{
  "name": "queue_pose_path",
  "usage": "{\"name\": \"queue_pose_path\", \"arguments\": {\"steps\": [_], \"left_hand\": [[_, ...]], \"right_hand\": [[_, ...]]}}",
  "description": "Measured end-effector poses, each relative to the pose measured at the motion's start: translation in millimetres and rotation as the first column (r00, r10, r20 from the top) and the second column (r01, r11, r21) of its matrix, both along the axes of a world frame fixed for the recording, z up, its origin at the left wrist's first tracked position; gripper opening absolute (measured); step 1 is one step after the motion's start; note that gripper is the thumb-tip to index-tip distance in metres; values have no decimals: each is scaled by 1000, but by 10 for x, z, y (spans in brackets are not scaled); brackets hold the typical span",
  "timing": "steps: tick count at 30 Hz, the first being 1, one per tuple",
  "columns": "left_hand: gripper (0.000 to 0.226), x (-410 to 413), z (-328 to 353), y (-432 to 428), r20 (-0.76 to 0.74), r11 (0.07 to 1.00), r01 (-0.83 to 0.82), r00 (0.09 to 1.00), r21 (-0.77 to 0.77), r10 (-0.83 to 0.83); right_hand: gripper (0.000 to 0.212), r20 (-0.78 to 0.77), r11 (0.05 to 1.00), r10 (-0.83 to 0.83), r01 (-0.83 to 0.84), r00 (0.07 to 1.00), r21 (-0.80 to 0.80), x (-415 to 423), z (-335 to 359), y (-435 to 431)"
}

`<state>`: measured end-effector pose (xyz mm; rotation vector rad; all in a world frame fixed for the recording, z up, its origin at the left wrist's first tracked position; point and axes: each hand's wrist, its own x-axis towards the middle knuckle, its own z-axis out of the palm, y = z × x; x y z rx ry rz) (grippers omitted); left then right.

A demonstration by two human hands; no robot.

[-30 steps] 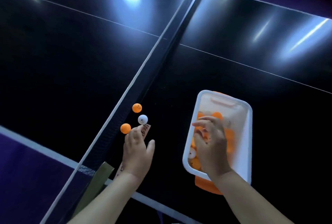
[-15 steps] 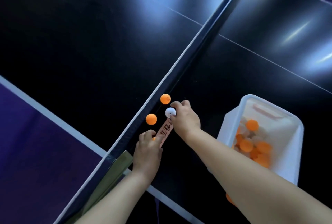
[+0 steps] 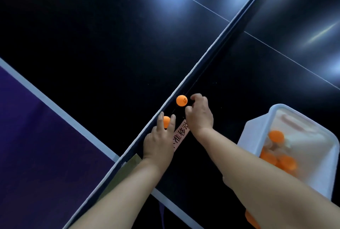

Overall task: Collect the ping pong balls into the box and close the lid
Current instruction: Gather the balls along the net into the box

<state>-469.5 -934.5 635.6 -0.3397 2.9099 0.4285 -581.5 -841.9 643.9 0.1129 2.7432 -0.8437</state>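
Two orange balls lie against the net on the black table. My left hand [image 3: 159, 139] pinches the nearer orange ball [image 3: 166, 120] between thumb and finger. My right hand [image 3: 199, 114] is curled just right of the farther orange ball [image 3: 181, 100], its fingertips touching that ball. The white ball that lay here is out of sight under this hand. The white box [image 3: 247, 135] stands open at the right with several orange and white balls [image 3: 276, 137] inside; my right forearm crosses its near corner. An orange piece [image 3: 251, 218] shows under the box.
The net [image 3: 202, 67] runs diagonally across the table just left of both hands. A pink paper label [image 3: 180, 136] with printed characters lies between my hands. The net clamp [image 3: 132, 162] sits at the table's white edge line; purple floor lies to the left.
My left hand has reached forward and closed on the nearer orange ball. My right hand has covered the white ball and its fingers now reach the farther orange ball.
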Motion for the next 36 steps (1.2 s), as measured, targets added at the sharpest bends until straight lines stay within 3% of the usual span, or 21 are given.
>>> {"name": "queue_pose_path", "arguments": {"steps": [2,4,7,10,13,16,19,22,24,28,31,36], "left_hand": [[81,-31,-76,16,108,998,14,994,-56,-8],[83,-38,-84,32,85,998,3,996,-57,2],[75,5,-194,19,2,996,40,999,-80,-40],[63,32,-79,32,87,998,55,995,-35,-51],[46,85,-44,54,117,992,-12,993,127,-3],[48,118,156,125,112,977,11,993,214,-35],[50,84,392,236,18,949,92,995,301,-102],[52,0,668,429,-28,910,157,987,384,-158],[52,-48,854,601,-48,876,181,983,446,-179],[38,-108,1157,952,-98,843,244,970,479,-225],[31,-108,1288,1197,-157,815,302,953,494,-258],[51,-86,1347,1539,-176,796,401,916,454,-361]], "right_hand": [[41,0,993,95,-95,995,66,-83,-40,-48],[48,32,980,160,-163,987,111,-117,-103,-64],[41,58,972,185,-192,981,133,-114,-139,-39],[36,109,967,187,-202,976,155,-79,-62,12],[34,151,984,143,-157,978,80,20,180,104],[34,-41,990,125,-127,991,-63,217,551,295],[28,-310,972,-33,-41,950,-230,517,920,681],[33,-439,955,-217,96,872,-281,852,1172,1225],[37,-449,951,-291,205,845,-230,1001,1234,1599],[55,-405,962,-234,272,884,39,1119,1210,2218],[54,-367,916,-387,397,846,-51,1197,1185,2493],[38,-394,871,-488,410,779,-270,1286,1116,2665]]}}
